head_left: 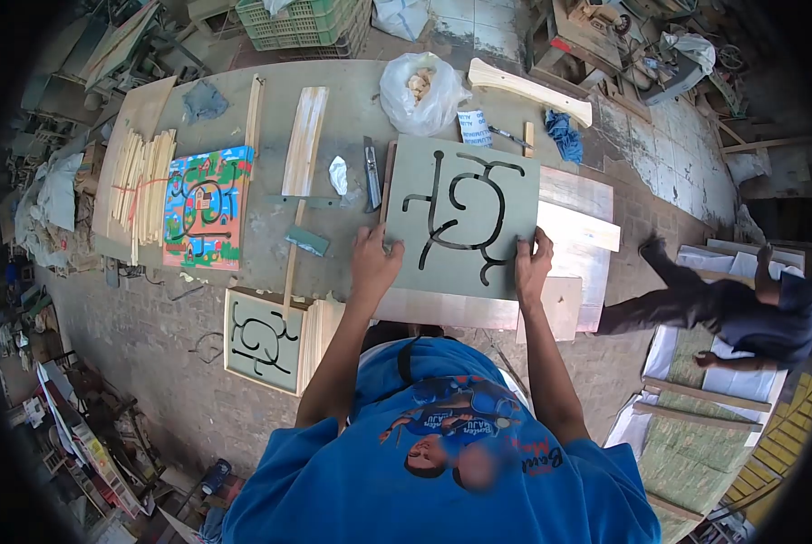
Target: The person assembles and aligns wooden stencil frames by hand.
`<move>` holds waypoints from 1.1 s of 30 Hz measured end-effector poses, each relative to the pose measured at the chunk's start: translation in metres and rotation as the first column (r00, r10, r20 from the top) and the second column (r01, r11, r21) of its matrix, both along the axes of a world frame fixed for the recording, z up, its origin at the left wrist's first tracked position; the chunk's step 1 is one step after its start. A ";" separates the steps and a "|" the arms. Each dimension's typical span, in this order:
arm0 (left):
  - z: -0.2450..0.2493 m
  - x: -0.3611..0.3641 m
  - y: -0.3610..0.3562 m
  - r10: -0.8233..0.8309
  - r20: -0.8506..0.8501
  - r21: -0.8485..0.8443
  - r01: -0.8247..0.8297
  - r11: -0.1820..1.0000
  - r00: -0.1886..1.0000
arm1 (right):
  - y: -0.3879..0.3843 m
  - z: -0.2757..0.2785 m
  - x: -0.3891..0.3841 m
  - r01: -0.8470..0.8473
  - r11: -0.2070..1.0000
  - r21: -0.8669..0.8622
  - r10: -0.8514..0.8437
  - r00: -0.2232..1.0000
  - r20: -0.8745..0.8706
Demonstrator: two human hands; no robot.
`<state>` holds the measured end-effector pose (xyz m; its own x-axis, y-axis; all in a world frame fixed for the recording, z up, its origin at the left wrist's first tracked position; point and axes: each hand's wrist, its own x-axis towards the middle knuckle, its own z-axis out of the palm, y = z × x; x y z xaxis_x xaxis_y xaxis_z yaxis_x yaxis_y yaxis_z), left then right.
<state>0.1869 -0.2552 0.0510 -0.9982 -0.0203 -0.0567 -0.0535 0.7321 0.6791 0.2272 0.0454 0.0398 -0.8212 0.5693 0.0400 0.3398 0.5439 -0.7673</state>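
A square grey-green board (pixel 406 245) with black curved grooves lies before me on the table, slightly tilted in view. My left hand (pixel 375 263) grips its lower left edge, fingers curled over it. At its lower right edge my right hand (pixel 533 263) holds on in the same way. Under and beside the board are pale wooden panels (pixel 587 263). A utility knife (pixel 372 174) lies just left of the board, with a crumpled piece of foil (pixel 338 175) near it. A colourful painted board (pixel 229 210) rests farther left, beside a bundle of thin wooden strips (pixel 134 199).
Beyond the board sit a plastic bag (pixel 418 95), a curved wooden piece (pixel 530 91) and a blue cloth (pixel 563 136). Below the table's left part stands a framed grooved board (pixel 263 340). Another person (pixel 741 308) is at the right, near stacked panels (pixel 696 444).
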 end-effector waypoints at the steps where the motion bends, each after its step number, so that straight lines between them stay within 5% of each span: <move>1: 0.004 0.000 0.001 -0.004 0.062 0.016 0.003 1.000 0.998 | 0.002 -0.002 0.000 -0.008 1.000 0.030 0.007 1.000 0.022; 13: -0.005 0.005 0.002 0.052 -0.048 0.045 -0.050 0.998 0.998 | 0.000 -0.023 0.001 -0.036 0.990 0.136 0.028 0.998 0.055; 33: -0.007 0.007 -0.002 0.044 0.063 0.085 -0.049 0.995 0.997 | 0.001 -0.032 0.000 -0.071 0.981 0.180 0.059 0.996 0.071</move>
<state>0.1944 -0.2571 0.0436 -0.9909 -0.0591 -0.1210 -0.1294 0.6666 0.7341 0.2272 0.0466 0.0077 -0.8602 0.5030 0.0835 0.3452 0.6950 -0.6307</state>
